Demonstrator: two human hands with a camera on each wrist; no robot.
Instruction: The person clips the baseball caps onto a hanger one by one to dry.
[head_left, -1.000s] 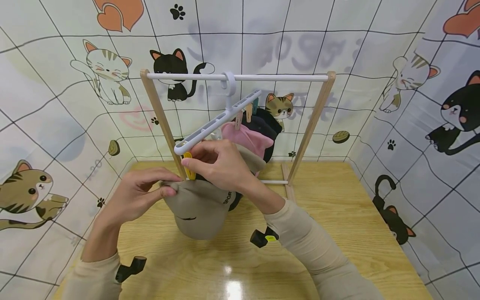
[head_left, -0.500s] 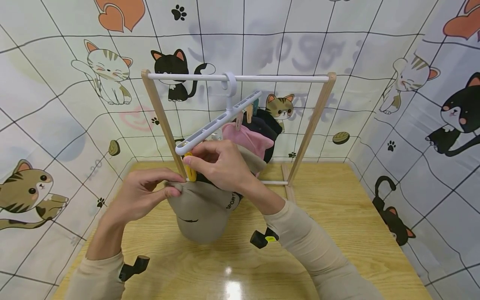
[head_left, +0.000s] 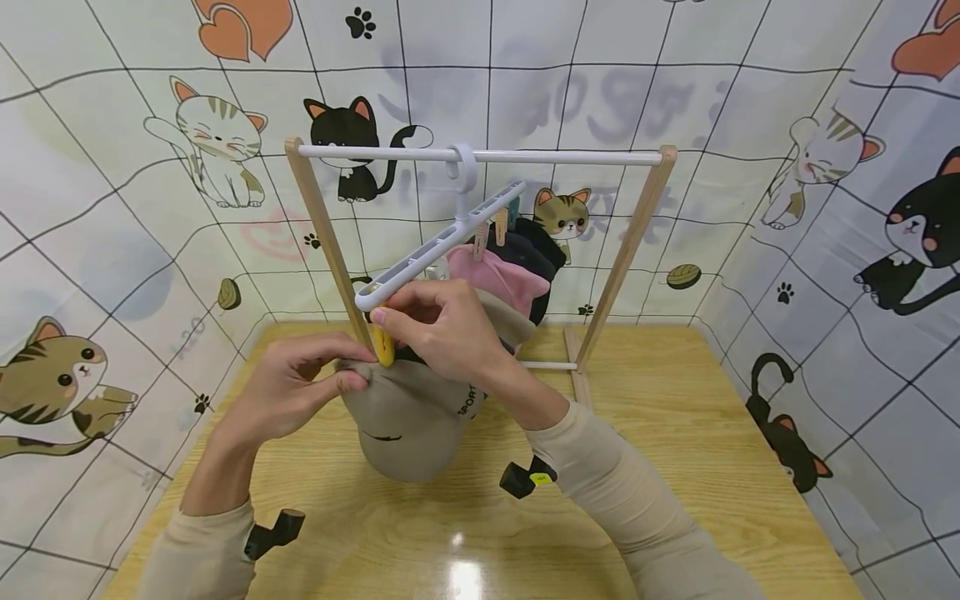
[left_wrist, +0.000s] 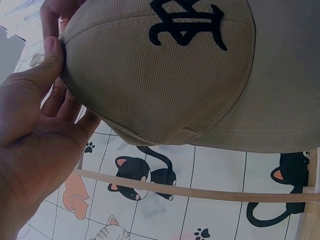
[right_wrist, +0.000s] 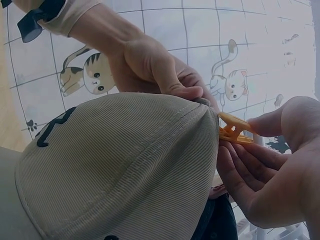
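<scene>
A beige baseball cap (head_left: 408,425) with dark embroidery hangs at the near end of a pale lavender hanger (head_left: 420,265). My left hand (head_left: 288,387) pinches the cap's upper edge between thumb and fingers; the left wrist view shows its thumb (left_wrist: 51,52) on the fabric. Just to the right, my right hand (head_left: 453,333) pinches a yellow clothespin (head_left: 385,346) under the hanger's end. In the right wrist view, the clothespin (right_wrist: 234,129) meets the bunched edge of the cap (right_wrist: 125,155). Whether its tips are clamped on the cloth cannot be told.
The hanger hooks over the white bar (head_left: 562,157) of a wooden-sided rack (head_left: 637,225). Behind my right hand hang a pink cap (head_left: 502,279) and dark caps (head_left: 546,242), with clothespins (head_left: 501,227) above them. A wood-grain table (head_left: 637,483) lies below; a cat-print sheet (head_left: 600,50) surrounds it.
My left hand and the cap's edge have shifted slightly right, closer to the clothespin. My right hand keeps its pinch on the clothespin with hardly any movement.
</scene>
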